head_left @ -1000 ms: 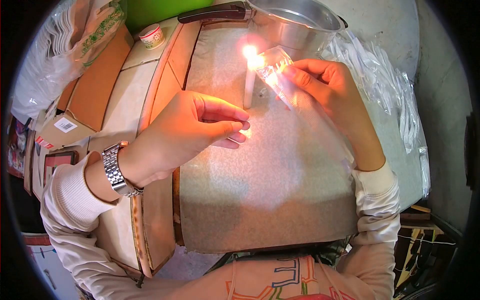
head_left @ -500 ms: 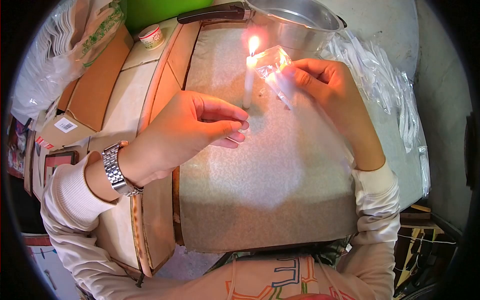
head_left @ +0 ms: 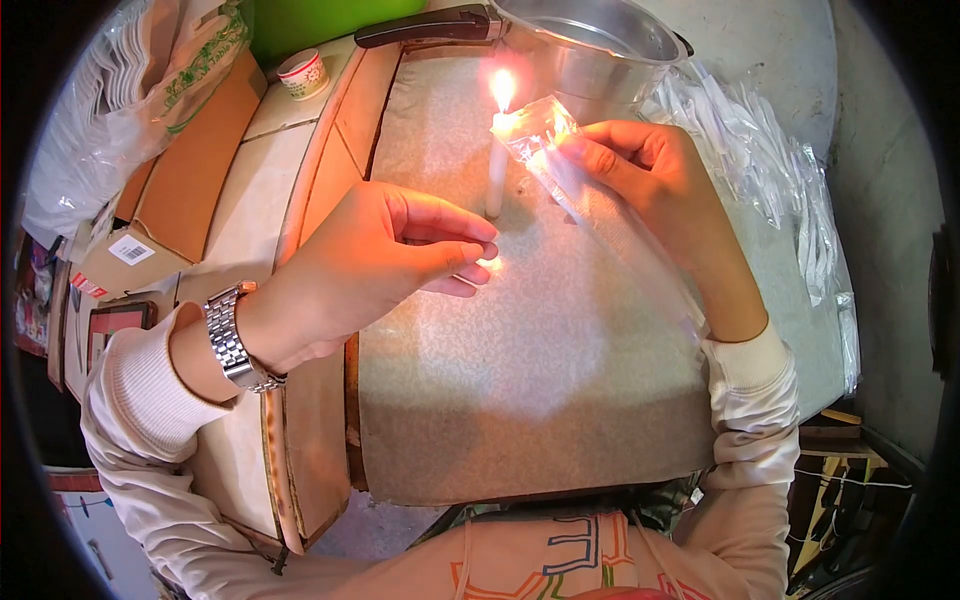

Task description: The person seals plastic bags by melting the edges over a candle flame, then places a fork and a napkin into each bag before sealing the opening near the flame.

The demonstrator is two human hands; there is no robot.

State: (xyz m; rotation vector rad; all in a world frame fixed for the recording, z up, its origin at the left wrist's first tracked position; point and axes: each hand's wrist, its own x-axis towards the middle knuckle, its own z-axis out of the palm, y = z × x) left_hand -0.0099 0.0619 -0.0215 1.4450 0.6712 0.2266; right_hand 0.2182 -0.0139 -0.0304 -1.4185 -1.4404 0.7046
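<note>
A white candle (head_left: 496, 175) stands upright and lit on the patterned board (head_left: 530, 400). Pinched between the thumb and fingers of my right hand (head_left: 640, 165) is a clear plastic wrapper (head_left: 545, 128); its left corner touches or nearly touches the candle top, just under the flame. The wrapper's long part trails down toward my right wrist. My left hand (head_left: 400, 245) hovers just below and left of the candle base, its thumb and fingertips close together; whether anything small is between them cannot be made out.
A metal pot (head_left: 600, 55) with a dark handle is behind the candle. Several plastic-wrapped white items (head_left: 770, 170) lie at the right. On the left are a cardboard box (head_left: 190, 170), a small paper cup (head_left: 303, 75) and a bag of foam trays (head_left: 110, 90).
The wrapper in my right hand has shifted slightly left and down toward the candle top, and more of its length shows. My left hand has stayed still.
</note>
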